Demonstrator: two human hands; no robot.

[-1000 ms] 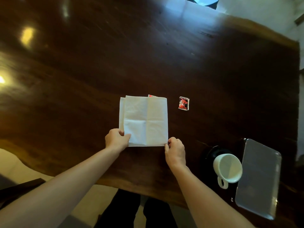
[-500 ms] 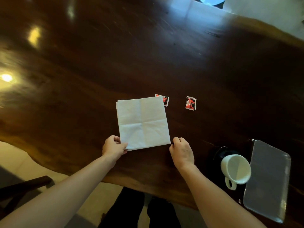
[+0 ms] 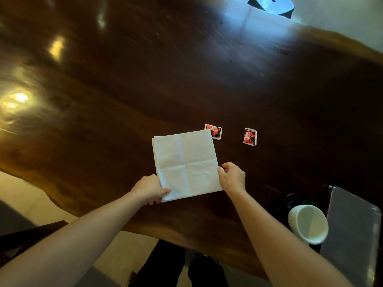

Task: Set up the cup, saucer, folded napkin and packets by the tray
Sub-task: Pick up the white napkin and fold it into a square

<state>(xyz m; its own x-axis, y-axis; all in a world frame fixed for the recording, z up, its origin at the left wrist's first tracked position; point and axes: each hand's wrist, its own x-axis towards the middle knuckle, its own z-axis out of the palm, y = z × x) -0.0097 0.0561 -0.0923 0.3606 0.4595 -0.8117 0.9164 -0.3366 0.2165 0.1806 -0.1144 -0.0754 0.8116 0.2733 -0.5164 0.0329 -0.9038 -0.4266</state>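
A white square napkin (image 3: 186, 164) with fold creases lies flat on the dark wooden table (image 3: 186, 69). My left hand (image 3: 150, 189) pinches its near left corner. My right hand (image 3: 232, 177) pinches its right edge near the lower corner. Two red and black packets lie beyond it: one (image 3: 214, 131) touches the napkin's far right corner, the other (image 3: 250, 136) lies apart to the right. A white cup (image 3: 308, 223) stands on a dark saucer (image 3: 290, 201) at the right, beside a grey tray (image 3: 354, 230).
The table's wavy near edge runs just below my hands, with pale floor and a dark chair (image 3: 24, 237) at the lower left. My dark trouser legs (image 3: 180, 268) show under the edge. A blue object (image 3: 271, 5) sits beyond the table's far edge.
The napkin has turned slightly and slid left, uncovering the nearer packet. My right hand has moved from the near edge up to the napkin's right edge. The view has shifted.
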